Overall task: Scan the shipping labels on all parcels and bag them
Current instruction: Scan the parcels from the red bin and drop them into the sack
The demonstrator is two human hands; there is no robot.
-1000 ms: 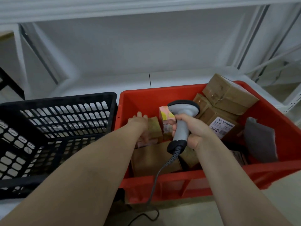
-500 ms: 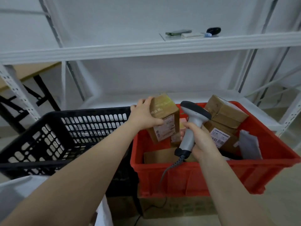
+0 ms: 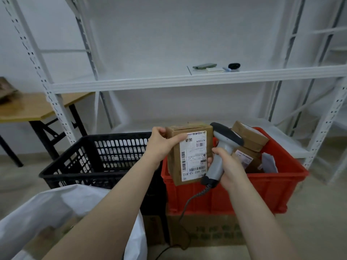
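Brown cardboard parcel upright, white shipping label toward camera
Left hand grasps its top; right hand grips grey handheld scanner at its 3 o'clock.

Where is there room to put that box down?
The black basket left of the red crate shows no parcels inside. The white shelf is bare left of the phone. The wooden table at far left has bare top near its front edge. The crate's right side is crowded with stacked parcels.
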